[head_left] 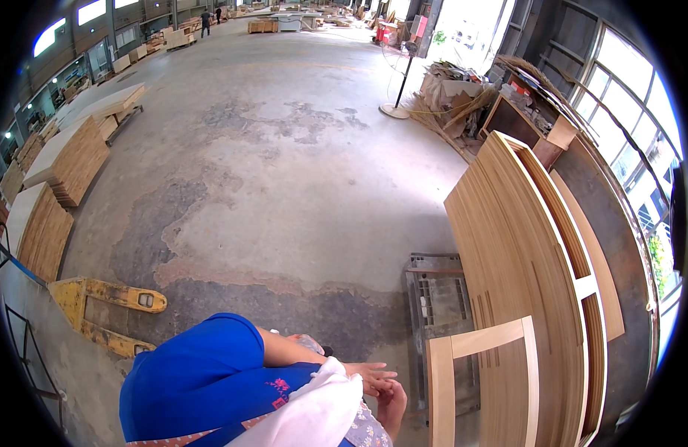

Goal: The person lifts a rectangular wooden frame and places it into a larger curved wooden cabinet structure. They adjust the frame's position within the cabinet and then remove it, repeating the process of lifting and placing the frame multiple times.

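Both my hands are together in front of my body, at the bottom of the head view. Below a blue sleeve, my left forearm reaches to the right, and my left hand (370, 377) has its fingers stretched out. Just beneath its fingertips, my right hand (393, 402) is closed, fingers curled against the left ones. Whatever may be inside it is hidden. A white cloth (321, 406) hangs over my front beside the hands. Nearest on the right stands a pale wooden frame (489, 339), apart from my hands, leaning by a tall stack of wooden panels (508, 238).
A dark metal platform (437, 298) sits low beside the panels. Yellow pallet-truck forks (109, 305) lie on the left floor. Stacked boards (68, 160) line the far left. A standing fan (400, 86) and a scrap heap (455, 93) are at the back right. Two people are far off.
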Demonstrator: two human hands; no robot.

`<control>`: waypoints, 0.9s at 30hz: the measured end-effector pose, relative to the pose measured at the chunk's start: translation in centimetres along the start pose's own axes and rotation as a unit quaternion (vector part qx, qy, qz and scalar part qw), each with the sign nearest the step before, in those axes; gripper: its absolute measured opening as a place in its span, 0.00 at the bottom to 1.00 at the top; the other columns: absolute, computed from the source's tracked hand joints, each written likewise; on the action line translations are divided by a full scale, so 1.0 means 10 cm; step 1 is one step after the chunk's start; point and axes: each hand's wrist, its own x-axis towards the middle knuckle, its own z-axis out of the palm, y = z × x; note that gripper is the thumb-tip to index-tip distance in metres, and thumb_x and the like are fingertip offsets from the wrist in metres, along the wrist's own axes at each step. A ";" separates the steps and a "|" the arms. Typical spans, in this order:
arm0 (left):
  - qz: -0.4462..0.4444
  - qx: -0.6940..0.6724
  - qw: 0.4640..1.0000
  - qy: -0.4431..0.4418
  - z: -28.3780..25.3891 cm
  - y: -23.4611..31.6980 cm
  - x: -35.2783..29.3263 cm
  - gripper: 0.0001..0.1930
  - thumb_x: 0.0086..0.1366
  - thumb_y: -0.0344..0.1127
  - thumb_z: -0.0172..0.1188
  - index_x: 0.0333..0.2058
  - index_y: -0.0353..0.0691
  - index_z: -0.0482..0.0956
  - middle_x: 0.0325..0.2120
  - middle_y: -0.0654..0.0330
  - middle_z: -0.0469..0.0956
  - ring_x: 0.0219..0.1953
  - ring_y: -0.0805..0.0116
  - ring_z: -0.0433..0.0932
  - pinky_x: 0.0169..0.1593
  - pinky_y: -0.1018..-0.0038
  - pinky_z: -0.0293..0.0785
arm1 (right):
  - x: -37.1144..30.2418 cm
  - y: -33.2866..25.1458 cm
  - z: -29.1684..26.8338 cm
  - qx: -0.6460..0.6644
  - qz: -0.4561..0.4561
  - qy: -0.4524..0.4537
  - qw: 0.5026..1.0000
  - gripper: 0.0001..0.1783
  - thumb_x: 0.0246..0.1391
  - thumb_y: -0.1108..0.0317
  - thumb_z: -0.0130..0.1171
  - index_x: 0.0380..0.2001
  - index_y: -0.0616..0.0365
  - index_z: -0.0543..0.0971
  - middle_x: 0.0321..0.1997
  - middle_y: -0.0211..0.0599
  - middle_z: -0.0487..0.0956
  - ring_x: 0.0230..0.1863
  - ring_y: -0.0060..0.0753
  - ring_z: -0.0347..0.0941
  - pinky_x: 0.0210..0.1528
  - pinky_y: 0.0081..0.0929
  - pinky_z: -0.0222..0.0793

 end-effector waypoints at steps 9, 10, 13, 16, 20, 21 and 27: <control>0.019 -0.028 0.999 0.033 0.16 -0.09 -0.04 0.21 0.50 0.44 0.54 0.43 0.40 0.73 0.63 0.54 0.48 0.68 0.46 0.38 0.63 0.42 0.41 | 0.05 0.09 -0.16 -0.020 -0.041 -0.002 0.999 0.17 0.58 0.61 0.45 0.37 0.65 0.76 0.36 0.40 0.79 0.38 0.32 0.76 0.40 0.28 0.73; 0.011 -0.023 1.000 0.015 0.15 -0.07 -0.02 0.21 0.50 0.44 0.55 0.43 0.41 0.73 0.63 0.54 0.48 0.68 0.46 0.38 0.63 0.42 0.41 | 0.07 0.10 -0.20 -0.025 -0.036 0.012 0.999 0.17 0.57 0.60 0.46 0.37 0.65 0.76 0.35 0.40 0.79 0.37 0.32 0.76 0.40 0.28 0.73; -0.008 -0.011 1.000 0.020 0.10 -0.05 0.00 0.21 0.51 0.43 0.55 0.43 0.41 0.73 0.64 0.55 0.47 0.68 0.47 0.37 0.64 0.43 0.42 | 0.11 0.08 -0.19 -0.035 -0.017 0.037 0.999 0.18 0.57 0.60 0.46 0.36 0.65 0.76 0.34 0.40 0.79 0.36 0.32 0.77 0.40 0.27 0.73; -0.026 0.012 1.000 0.013 0.01 -0.03 0.02 0.20 0.51 0.43 0.54 0.43 0.41 0.73 0.64 0.54 0.46 0.68 0.46 0.37 0.63 0.43 0.42 | 0.09 -0.01 -0.08 -0.042 -0.011 0.034 0.999 0.18 0.57 0.59 0.46 0.35 0.64 0.76 0.34 0.39 0.79 0.36 0.31 0.77 0.39 0.26 0.72; -0.018 0.008 1.000 0.020 0.10 -0.06 -0.01 0.20 0.51 0.44 0.54 0.42 0.41 0.73 0.64 0.54 0.46 0.68 0.47 0.37 0.63 0.43 0.43 | 0.03 -0.08 0.00 -0.076 -0.036 0.017 0.996 0.17 0.57 0.59 0.46 0.35 0.64 0.76 0.34 0.39 0.79 0.35 0.31 0.77 0.39 0.25 0.72; -0.022 0.005 0.999 0.023 0.13 -0.06 -0.02 0.20 0.51 0.45 0.54 0.42 0.41 0.73 0.64 0.54 0.46 0.68 0.46 0.37 0.63 0.43 0.43 | 0.04 -0.07 -0.01 -0.082 -0.042 0.013 0.996 0.17 0.57 0.59 0.46 0.34 0.64 0.76 0.34 0.39 0.79 0.35 0.31 0.77 0.39 0.25 0.72; -0.033 0.007 0.999 0.004 -0.04 -0.02 0.06 0.20 0.51 0.45 0.53 0.41 0.41 0.73 0.64 0.54 0.46 0.68 0.46 0.39 0.63 0.43 0.44 | 0.06 -0.07 0.01 -0.071 -0.021 0.028 0.997 0.17 0.58 0.59 0.45 0.36 0.63 0.76 0.34 0.39 0.79 0.35 0.31 0.77 0.38 0.25 0.72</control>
